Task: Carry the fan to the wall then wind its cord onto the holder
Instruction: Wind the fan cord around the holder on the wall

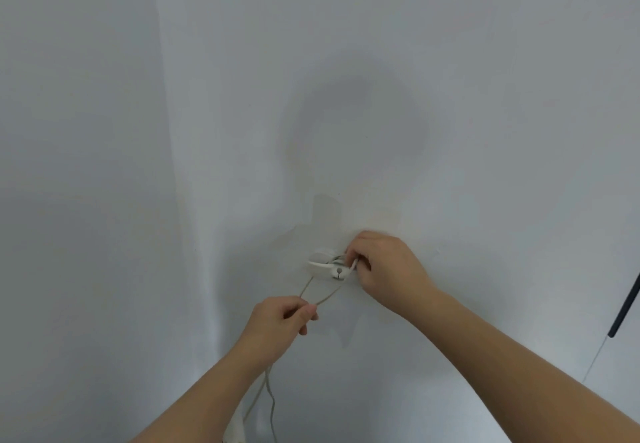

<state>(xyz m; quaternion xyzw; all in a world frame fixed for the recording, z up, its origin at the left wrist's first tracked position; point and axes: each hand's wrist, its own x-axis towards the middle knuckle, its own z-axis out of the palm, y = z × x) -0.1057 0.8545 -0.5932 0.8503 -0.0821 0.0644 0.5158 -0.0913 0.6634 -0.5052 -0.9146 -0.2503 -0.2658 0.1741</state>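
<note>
A small white cord holder [327, 266] is stuck on the white wall [242, 113], with a few turns of thin beige cord [329, 296] around it. My right hand [384, 269] pinches the cord at the holder's right side. My left hand [282, 321], lower and to the left, pinches a loop of the cord that runs up to the holder. From my left hand the cord hangs down along my forearm to a white object [235, 434] at the bottom edge. The fan's body is not clearly in view.
A wall corner [194, 200] runs vertically left of the holder. A dark rod with a thin line below it [625, 307] hangs at the far right edge.
</note>
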